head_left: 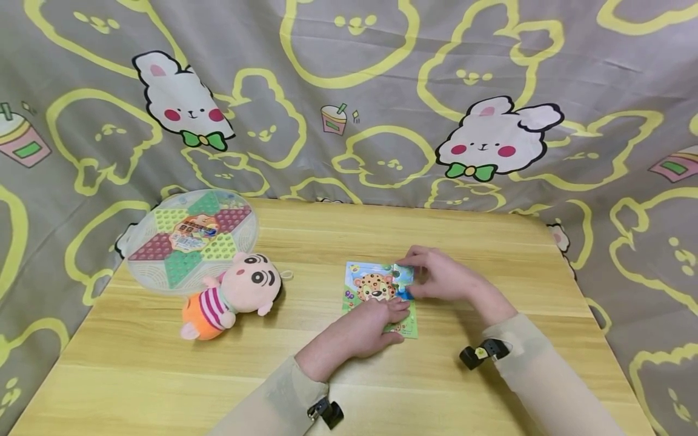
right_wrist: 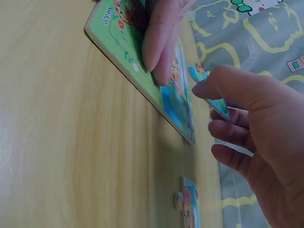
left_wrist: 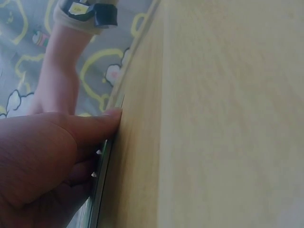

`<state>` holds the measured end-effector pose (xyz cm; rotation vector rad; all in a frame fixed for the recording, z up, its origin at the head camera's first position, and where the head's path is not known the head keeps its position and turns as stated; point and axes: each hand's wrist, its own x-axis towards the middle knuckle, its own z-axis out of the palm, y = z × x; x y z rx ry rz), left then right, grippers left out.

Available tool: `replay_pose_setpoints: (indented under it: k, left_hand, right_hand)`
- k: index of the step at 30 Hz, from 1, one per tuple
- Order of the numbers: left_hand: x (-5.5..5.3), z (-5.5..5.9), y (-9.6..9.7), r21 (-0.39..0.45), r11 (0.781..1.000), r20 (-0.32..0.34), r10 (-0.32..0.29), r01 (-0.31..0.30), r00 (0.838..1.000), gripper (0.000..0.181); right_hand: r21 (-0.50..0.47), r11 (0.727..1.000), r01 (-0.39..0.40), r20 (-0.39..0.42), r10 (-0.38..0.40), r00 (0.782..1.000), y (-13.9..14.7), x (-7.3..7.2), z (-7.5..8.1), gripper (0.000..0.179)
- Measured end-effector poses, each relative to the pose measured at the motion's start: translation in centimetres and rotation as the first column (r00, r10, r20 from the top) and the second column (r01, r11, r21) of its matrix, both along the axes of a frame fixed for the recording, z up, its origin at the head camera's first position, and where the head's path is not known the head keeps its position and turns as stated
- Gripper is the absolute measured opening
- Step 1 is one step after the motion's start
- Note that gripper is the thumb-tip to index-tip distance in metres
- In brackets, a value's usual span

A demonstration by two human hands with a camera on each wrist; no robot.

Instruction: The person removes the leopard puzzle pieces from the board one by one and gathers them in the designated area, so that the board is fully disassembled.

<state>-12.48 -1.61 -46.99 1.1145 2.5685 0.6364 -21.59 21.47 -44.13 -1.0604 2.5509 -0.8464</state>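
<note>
A small jigsaw board (head_left: 410, 330) with a green border and a spotted leopard picture lies on the table. My left hand (head_left: 373, 327) rests on its near part, fingers straight across the picture; the left wrist view has the thumb (left_wrist: 111, 119) by the board's edge. At the board's far right corner, my right hand (head_left: 444, 275) pinches a jigsaw piece (right_wrist: 219, 107) between thumb and fingers. The right wrist view has that piece tilted just off the board's surface. A second jigsaw piece (right_wrist: 190, 204) lies on the wood nearby, hidden in the head view.
To the left lies a plush doll (head_left: 253, 284) in a striped top and orange bottoms, against a round Chinese checkers board (head_left: 182, 268). A grey patterned curtain (head_left: 382, 109) hangs behind and at both sides of the wooden table (head_left: 163, 387).
</note>
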Motion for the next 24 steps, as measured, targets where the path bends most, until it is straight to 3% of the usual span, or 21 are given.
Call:
replay_pose_setpoints:
  k: [10,24]
  left_hand:
    - [0.1,0.2,0.0,0.001,1.0,-0.011,-0.002,0.002,1.0,0.056]
    - [0.1,0.2,0.0,-0.006,1.0,-0.007,-0.004,0.004,1.0,0.058]
  right_hand:
    - [-0.093,0.995,0.029,-0.049,-0.034,0.998,2.4,1.0,1.3,0.052]
    - [-0.106,0.986,0.125,-0.147,-0.14,0.979,9.1,3.1,2.5,0.043]
